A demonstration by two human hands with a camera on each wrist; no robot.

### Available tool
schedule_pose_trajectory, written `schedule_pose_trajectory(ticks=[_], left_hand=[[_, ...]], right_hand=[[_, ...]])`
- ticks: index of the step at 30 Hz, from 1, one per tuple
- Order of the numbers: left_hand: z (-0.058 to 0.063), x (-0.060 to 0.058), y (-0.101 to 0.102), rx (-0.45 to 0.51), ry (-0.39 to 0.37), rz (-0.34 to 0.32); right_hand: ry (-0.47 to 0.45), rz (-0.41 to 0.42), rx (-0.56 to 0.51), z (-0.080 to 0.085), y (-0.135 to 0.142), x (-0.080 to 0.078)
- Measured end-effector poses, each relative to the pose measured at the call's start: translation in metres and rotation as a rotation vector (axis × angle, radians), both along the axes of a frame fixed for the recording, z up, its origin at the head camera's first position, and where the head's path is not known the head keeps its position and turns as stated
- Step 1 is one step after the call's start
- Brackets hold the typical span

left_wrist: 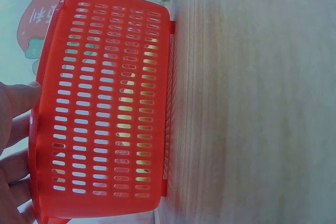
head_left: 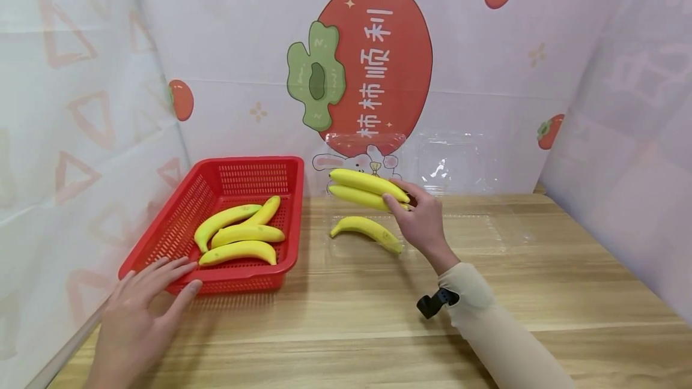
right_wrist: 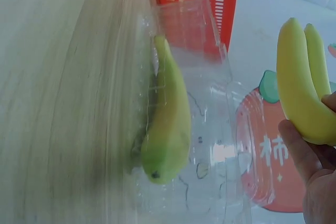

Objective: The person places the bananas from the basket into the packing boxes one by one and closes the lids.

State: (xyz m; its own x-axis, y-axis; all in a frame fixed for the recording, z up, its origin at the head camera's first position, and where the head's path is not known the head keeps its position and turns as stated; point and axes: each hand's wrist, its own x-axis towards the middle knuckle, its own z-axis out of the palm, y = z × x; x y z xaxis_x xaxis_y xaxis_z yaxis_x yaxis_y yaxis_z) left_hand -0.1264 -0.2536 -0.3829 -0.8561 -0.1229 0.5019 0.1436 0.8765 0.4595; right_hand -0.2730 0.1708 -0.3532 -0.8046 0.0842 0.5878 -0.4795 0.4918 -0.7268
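Observation:
Two yellow bananas [head_left: 359, 182] lie side by side in my right hand [head_left: 423, 221], which grips them near one end, above a clear plastic box [right_wrist: 210, 145]. Inside that box rests a single banana [head_left: 367, 232], its greenish end toward the right wrist camera. My left hand [head_left: 142, 311] is at the near left corner of a red basket [head_left: 294, 221], fingers extended over the rim and thumb against the near side. Several bananas [head_left: 247, 233] are piled in the basket, and through its slots the left wrist view shows bits of yellow.
A second clear plastic box [head_left: 476, 233] stands to the right, partly behind my right hand, its lid [head_left: 454, 164] raised against the back cloth [head_left: 486, 77]. Cloth walls border the wooden table [head_left: 346, 329] on the left, back and right.

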Motion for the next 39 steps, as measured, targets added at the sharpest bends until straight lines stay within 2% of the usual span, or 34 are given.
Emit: schedule_pose_trajectory(ticks=[5,20,25,34,39], left_hand=[[0.001,0.0,0.0,0.003,0.02,-0.012],[0.0,0.0,0.001,0.004,0.018,-0.016],[0.001,0.0,0.001,0.002,0.012,-0.009],[0.001,0.0,0.001,-0.005,0.008,-0.01],[0.001,0.0,0.001,-0.002,0.009,-0.01]], right_hand=[[-0.006,0.0,-0.006,-0.002,0.005,-0.002],[-0.029,-0.008,0.032,-0.005,0.005,-0.003],[-0.069,-0.001,0.083,-0.007,0.006,-0.004],[-0.159,0.028,0.247,-0.014,0.007,-0.007],[-0.185,0.038,0.286,-0.017,0.005,-0.007]])
